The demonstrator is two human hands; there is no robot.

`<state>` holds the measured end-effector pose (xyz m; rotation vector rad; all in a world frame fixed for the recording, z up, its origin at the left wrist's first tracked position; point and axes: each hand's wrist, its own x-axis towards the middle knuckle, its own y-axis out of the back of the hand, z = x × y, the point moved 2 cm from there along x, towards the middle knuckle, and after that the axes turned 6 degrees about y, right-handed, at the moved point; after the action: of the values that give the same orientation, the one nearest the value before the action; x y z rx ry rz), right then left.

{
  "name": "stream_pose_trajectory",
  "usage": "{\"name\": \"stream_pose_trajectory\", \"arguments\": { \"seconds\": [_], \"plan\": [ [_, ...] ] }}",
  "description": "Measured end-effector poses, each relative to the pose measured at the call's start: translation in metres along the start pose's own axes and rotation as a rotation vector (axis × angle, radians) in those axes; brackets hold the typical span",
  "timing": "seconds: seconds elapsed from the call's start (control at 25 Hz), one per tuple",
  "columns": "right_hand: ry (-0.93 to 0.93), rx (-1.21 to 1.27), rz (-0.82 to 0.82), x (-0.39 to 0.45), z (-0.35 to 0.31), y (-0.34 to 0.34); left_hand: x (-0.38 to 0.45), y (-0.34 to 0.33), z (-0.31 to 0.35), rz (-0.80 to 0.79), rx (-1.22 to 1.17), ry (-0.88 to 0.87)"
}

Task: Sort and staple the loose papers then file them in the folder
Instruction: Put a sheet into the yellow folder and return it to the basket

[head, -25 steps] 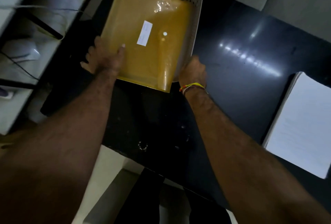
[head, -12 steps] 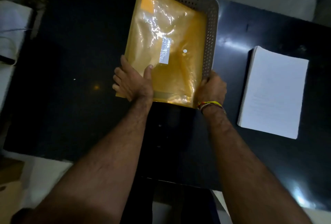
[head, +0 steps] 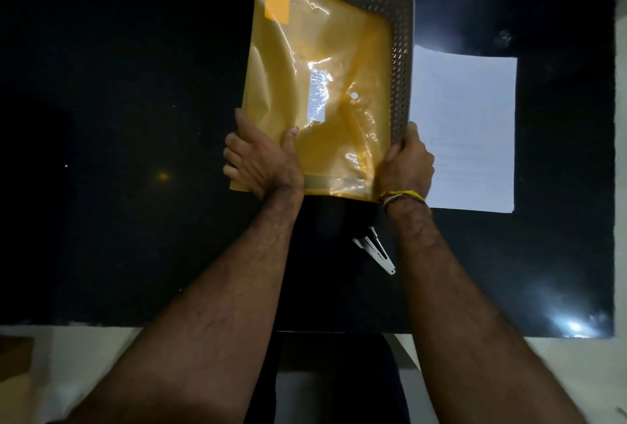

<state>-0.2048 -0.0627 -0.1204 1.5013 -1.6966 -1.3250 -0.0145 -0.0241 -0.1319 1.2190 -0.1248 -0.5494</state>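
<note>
A translucent yellow folder [head: 322, 84] with a white label and a snap button lies tilted across a grey perforated basket [head: 402, 33] above the black table. My left hand [head: 261, 166] grips the folder's near left corner, thumb on top. At the basket's near right corner my right hand [head: 407, 166] holds the rim. A white stack of papers [head: 475, 118] lies flat on the table right of the basket. Between my forearms a metal stapler [head: 375, 254] rests on the table.
The black table [head: 118, 118] stretches wide to the left of the basket, with its front edge near my elbows. A brown cardboard box [head: 13, 362] sits on the pale floor at the lower left. Glare spots mark the table's right side.
The basket with the folder has come toward the middle of the table, beside the paper stack. The stapler now shows between my forearms. My grip on both is unchanged.
</note>
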Motion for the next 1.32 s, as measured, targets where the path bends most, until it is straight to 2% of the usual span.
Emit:
{"name": "stream_pose_trajectory", "arguments": {
  "seconds": [0.12,0.2,0.28,0.32,0.4,0.44,0.48,0.56,0.64,0.76,0.88,0.96,1.08,1.32],
  "plan": [
    [0.021,0.004,-0.081,0.003,0.000,0.005,0.001,0.007,0.005,0.055,0.036,0.008],
    [0.015,0.033,-0.119,0.006,0.007,0.015,-0.008,0.015,0.020,0.183,0.042,-0.049],
    [-0.034,0.113,-0.038,0.011,0.026,0.028,-0.034,0.015,0.052,0.282,-0.048,-0.265],
    [-0.057,0.143,0.031,0.015,0.038,0.034,-0.054,0.011,0.070,0.269,-0.136,-0.415],
    [-0.101,0.128,0.105,0.031,0.069,0.047,-0.103,-0.011,0.107,0.142,-0.350,-0.675],
    [-0.120,0.081,0.103,0.042,0.083,0.052,-0.126,-0.025,0.121,0.032,-0.431,-0.738],
    [-0.138,0.020,0.090,0.055,0.097,0.059,-0.145,-0.040,0.134,-0.106,-0.474,-0.735],
    [-0.174,-0.077,0.070,0.081,0.119,0.071,-0.165,-0.071,0.152,-0.405,-0.391,-0.579],
    [-0.223,-0.096,0.033,0.104,0.143,0.077,-0.167,-0.100,0.159,-0.506,-0.147,-0.353],
    [-0.289,0.001,-0.012,0.123,0.170,0.074,-0.159,-0.119,0.158,-0.392,0.062,-0.144],
    [-0.405,0.313,-0.036,0.131,0.176,0.072,-0.157,-0.130,0.163,-0.247,0.126,-0.044],
    [-0.447,0.468,-0.090,0.137,0.175,0.070,-0.152,-0.128,0.168,-0.314,0.091,0.056],
    [-0.364,0.424,-0.186,0.140,0.171,0.071,-0.143,-0.115,0.169,-0.402,0.034,0.134],
    [-0.337,0.658,-0.325,0.137,0.177,0.090,-0.145,-0.110,0.158,-0.439,-0.022,0.064]
  ]
}}
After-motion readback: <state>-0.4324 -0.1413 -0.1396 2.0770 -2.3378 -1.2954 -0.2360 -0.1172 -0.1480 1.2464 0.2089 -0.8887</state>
